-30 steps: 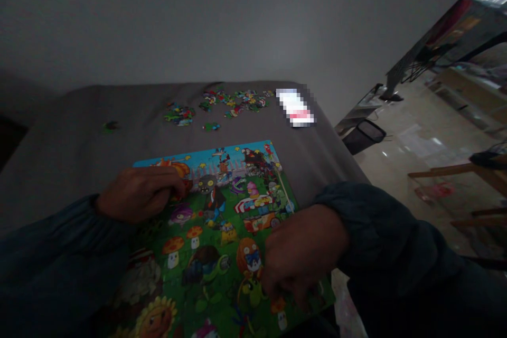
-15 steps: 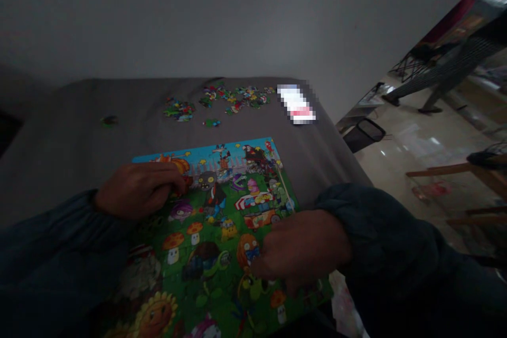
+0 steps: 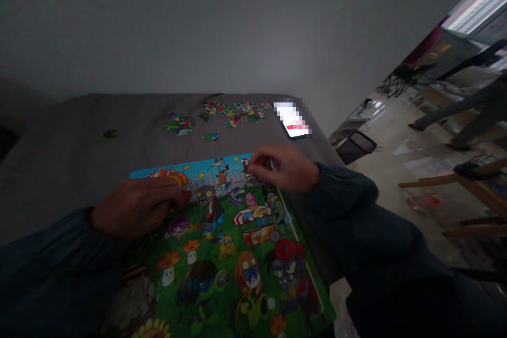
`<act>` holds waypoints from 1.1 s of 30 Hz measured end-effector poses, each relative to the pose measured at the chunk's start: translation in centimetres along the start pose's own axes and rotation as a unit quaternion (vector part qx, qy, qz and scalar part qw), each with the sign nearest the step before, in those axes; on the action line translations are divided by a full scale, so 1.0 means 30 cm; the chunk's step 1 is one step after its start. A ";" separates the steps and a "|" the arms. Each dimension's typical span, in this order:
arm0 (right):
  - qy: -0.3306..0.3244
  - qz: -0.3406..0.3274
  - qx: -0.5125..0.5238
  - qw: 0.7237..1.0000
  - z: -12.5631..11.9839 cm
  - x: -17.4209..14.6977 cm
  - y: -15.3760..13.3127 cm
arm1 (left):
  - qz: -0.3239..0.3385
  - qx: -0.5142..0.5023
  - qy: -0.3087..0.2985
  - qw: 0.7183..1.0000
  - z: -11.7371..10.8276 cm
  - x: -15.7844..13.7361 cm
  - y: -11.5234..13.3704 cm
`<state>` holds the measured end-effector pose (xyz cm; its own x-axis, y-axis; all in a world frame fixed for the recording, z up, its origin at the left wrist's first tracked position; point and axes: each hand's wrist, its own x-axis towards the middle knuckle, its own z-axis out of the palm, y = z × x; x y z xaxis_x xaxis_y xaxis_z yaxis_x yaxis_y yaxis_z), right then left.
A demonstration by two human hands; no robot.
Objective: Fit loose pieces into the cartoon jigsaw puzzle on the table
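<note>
A colourful cartoon jigsaw puzzle lies at the near part of the cloth-covered table, its picture mostly filled with cartoon plants and zombies. My left hand rests on the puzzle's upper left, fingers curled together beside an orange cartoon figure; what is under the fingertips is hidden. Over the upper right corner is my right hand, thumb and fingers drawn together. Whatever it may hold there is too dark and small to make out. A pale line runs down the puzzle's right side.
Loose puzzle pieces lie in clusters toward the wall, with a single piece at the left. A lit phone lies by the table's right edge. On the floor beyond are a wooden chair and a person's legs.
My right hand has moved up and away from the puzzle's lower right to its upper right corner, uncovering a red-capped zombie. My left hand stays in place. The view has tilted slightly.
</note>
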<state>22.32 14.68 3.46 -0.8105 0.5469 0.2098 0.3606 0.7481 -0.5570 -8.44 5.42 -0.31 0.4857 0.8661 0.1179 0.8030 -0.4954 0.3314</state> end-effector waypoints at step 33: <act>-0.066 0.283 -0.184 0.939 -0.112 0.548 0.452 | 0.006 0.005 -0.018 1.000 0.024 0.011 0.043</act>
<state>15.45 35.07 2.06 -0.4823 0.8627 -0.1519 0.8664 0.4442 -0.2282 -7.00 5.02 -0.51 0.5074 0.8573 0.0872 0.8006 -0.5064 0.3203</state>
